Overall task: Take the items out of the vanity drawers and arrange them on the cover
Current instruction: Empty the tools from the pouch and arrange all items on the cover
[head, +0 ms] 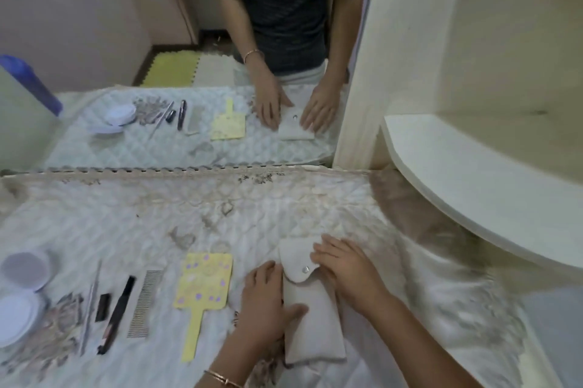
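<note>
Lying on the quilted cover (132,229) between both hands, the pouch (315,327) is oriented w/ its long axis near-to-far, flap end away from the person. Left hand (268,299) is laid flat along the left edge, thumb across the front; right hand (347,271) is pressed flat on the flap's right side. Nothing is gripped; both are equally near. Pouch: beige, soft fabric, rounded flap shut by a metal snap (305,269). A yellow hand mirror (203,286) is laid just left.

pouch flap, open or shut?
Shut: the flap lies folded down over the pouch, snap at its tip, right hand resting on it. Snap fastened or not: cannot tell.
</note>
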